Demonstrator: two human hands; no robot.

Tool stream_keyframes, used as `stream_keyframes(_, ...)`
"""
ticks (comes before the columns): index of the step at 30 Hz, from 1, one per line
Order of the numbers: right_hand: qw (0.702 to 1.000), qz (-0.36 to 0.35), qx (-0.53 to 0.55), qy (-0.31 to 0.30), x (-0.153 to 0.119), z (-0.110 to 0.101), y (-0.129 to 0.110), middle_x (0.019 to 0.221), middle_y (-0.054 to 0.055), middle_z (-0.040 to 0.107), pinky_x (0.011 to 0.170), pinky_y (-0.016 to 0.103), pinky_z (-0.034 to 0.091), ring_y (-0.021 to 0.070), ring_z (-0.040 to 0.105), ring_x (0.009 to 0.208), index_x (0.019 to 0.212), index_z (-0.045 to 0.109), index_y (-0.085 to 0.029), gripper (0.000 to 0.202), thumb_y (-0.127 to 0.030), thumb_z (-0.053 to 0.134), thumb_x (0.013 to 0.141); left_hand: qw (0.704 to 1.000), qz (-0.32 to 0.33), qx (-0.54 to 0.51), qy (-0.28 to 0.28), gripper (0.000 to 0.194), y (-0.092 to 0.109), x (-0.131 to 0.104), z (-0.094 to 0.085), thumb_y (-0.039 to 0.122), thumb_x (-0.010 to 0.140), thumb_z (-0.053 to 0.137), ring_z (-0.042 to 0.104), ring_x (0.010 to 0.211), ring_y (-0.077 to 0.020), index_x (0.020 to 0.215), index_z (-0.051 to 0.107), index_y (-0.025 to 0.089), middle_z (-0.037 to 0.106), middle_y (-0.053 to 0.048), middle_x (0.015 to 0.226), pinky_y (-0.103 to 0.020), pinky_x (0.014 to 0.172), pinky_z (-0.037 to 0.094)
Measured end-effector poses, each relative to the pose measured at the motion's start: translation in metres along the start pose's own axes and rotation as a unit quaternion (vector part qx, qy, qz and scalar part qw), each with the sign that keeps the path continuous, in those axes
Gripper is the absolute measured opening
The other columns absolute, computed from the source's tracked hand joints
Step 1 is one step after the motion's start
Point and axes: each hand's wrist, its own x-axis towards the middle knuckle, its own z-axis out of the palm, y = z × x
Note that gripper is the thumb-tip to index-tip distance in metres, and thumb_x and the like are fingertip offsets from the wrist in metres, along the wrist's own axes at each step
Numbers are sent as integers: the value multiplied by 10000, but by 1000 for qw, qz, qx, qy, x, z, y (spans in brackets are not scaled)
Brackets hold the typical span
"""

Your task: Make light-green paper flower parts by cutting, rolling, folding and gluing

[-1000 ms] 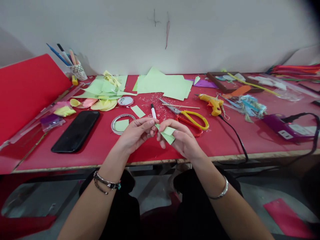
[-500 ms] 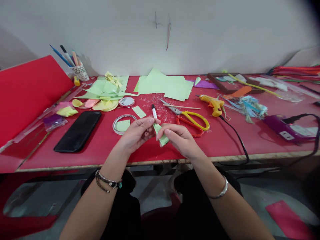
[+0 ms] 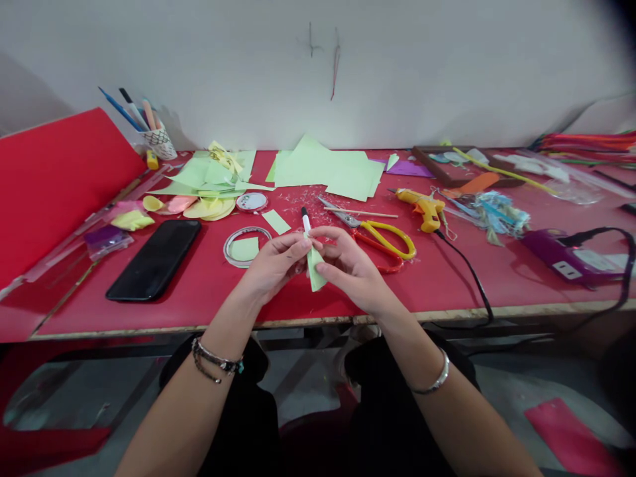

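Note:
A small folded piece of light green paper (image 3: 315, 271) is pinched between my two hands above the front of the red table. My left hand (image 3: 278, 264) grips its upper end with thumb and fingers. My right hand (image 3: 350, 268) has its thumb on the paper's right side, fingers curled behind. Just past my fingertips is a white marker with a black cap (image 3: 305, 220); its lower end is hidden, and I cannot tell whether the fingers touch it. Scissors with red and yellow handles (image 3: 387, 240) lie beyond my right hand. A tape roll (image 3: 226, 248) lies beyond my left hand.
A black phone (image 3: 154, 260) lies at left. Green paper sheets (image 3: 322, 169) are at the back, by a pen cup (image 3: 161, 144). A yellow glue gun (image 3: 422, 207) with a cord is at right, near a purple power strip (image 3: 571, 258). A wooden stick (image 3: 365, 212) crosses the scissors.
The green paper has turned more upright between my hands. My right hand's fingers have moved up and left, closer to my left fingertips.

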Motion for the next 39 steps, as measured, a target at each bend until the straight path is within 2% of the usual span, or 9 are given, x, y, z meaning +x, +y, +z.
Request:
stream_keyframes(4,1000,10,-4,3,1,-2,2,799,-10,532,618,218,474,98,514,681,1113,436,-247,339,-249,551,795,1000,-14,7,7,229,-2,1,-1,366,659,689,466,493,-44,732,688,149,535,33,520,-143,479,380)
stream_keyframes(11,998,-2,-45,53,3,-1,7,768,-14,548,653,240,462,124,541,755,1073,434,-229,333,-249,576,772,1000,-9,18,-6,264,-3,0,-1,390,736,602,552,563,-93,852,679,165,623,-1,644,-192,528,445)
stream_keyframes(20,992,-19,-96,83,1,0,7,784,-13,571,600,227,446,101,546,679,1059,441,-227,303,-228,561,781,999,-16,-40,23,179,1,1,2,284,744,568,522,554,-71,704,685,156,610,3,633,-157,518,432)
stream_keyframes(27,992,-5,-86,93,1,1,9,741,-21,549,556,219,435,96,537,643,1015,460,-218,262,-252,564,776,997,-41,-55,47,201,2,2,-2,231,738,517,532,580,-79,720,697,145,631,-20,677,-150,483,422)
stream_keyframes(32,992,2,-85,94,1,1,8,735,-20,550,560,230,428,104,536,641,1013,448,-214,285,-269,573,763,998,-4,-6,61,175,-1,2,-3,210,746,531,491,533,-58,754,693,147,599,-1,633,-148,495,418)
stream_keyframes(39,985,-18,-130,109,1,2,8,735,-21,553,592,232,436,103,544,656,981,457,-208,248,-193,559,756,991,76,87,71,176,-2,2,-4,262,772,544,490,546,-58,771,696,173,575,11,631,-168,537,434)
